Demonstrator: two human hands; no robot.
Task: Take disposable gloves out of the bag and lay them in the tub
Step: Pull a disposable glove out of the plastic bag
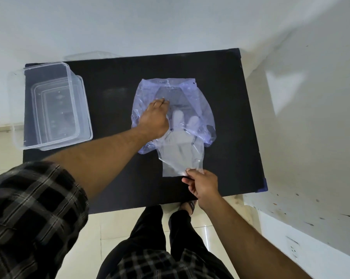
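A thin clear disposable glove (180, 156) is drawn from the crumpled bluish translucent plastic bag (198, 109) on the black table (113, 97).

The bag is pressed flat under the left hand (156, 119); the glove's cuff is pinched by the right hand (202, 185). The glove's fingers are seemingly still caught inside, so tearing or dragging out extra gloves is risked. The clear rectangular plastic tub (85, 117) is set well apart, left.
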